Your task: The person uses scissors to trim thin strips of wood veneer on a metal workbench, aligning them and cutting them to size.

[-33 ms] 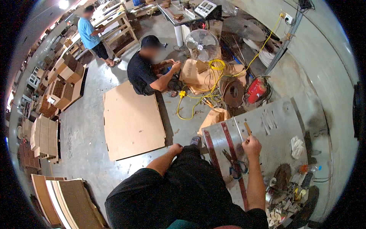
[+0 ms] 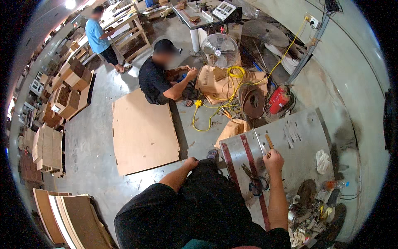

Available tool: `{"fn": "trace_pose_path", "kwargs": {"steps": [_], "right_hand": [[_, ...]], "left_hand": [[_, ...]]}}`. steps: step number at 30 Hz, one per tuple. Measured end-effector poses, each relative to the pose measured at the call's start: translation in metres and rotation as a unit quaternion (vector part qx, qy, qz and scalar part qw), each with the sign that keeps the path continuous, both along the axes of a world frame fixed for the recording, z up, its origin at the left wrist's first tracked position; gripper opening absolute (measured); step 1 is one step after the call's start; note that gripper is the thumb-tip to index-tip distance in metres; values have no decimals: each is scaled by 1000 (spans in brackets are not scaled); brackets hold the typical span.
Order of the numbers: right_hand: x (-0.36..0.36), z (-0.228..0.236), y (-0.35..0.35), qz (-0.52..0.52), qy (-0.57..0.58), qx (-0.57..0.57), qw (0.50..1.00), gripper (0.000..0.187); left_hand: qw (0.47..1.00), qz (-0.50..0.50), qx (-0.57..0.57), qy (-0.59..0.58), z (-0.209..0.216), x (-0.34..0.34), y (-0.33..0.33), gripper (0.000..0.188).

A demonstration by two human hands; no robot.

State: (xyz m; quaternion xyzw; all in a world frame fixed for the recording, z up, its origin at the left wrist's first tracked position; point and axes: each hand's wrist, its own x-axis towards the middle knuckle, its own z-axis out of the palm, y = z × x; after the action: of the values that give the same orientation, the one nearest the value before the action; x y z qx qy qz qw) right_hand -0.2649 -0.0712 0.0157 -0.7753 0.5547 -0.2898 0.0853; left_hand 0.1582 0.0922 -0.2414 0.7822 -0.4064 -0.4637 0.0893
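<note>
My right hand [image 2: 273,161] is closed at the near end of a thin, pale metal strip [image 2: 259,141] above the grey metal tabletop [image 2: 306,124]. Just past its fingers lies a narrow brown piece like a wooden handle [image 2: 269,141]; whether the hand touches it I cannot tell. To the left of that wrist, scissors [image 2: 256,184] with dark handles lie across the table. Several thin grey strips [image 2: 292,133] are scattered farther back. Loosely curled, my left hand [image 2: 190,163] rests at my dark-clothed leg, and nothing shows in it.
A large cardboard sheet [image 2: 145,133] covers floor at the left. Beyond it a co-worker in black [image 2: 157,79] crouches by a fan [image 2: 219,50]. Yellow cable [image 2: 236,71] and a red cylinder [image 2: 279,99] lie past the table. Clutter [image 2: 311,216] fills the table's near right, beside a bottle [image 2: 336,184].
</note>
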Motion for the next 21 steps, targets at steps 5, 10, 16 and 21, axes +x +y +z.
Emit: {"fn": "trace_pose_path", "kwargs": {"steps": [5, 10, 16, 21], "right_hand": [[-9, 2, 7, -3, -39, 60, 997, 14], [-5, 11, 15, 28, -175, 203, 963, 15], [-23, 1, 1, 4, -120, 264, 957, 27], [-61, 42, -32, -107, -79, 339, 931, 30]], "left_hand": [[999, -20, 44, 2, 81, -26, -17, 36], [1000, -8, -5, 13, 53, -24, -12, 39], [992, 90, 12, 85, 18, -5, 5, 32], [982, 34, -56, 175, -1, 25, 22, 32]]}}
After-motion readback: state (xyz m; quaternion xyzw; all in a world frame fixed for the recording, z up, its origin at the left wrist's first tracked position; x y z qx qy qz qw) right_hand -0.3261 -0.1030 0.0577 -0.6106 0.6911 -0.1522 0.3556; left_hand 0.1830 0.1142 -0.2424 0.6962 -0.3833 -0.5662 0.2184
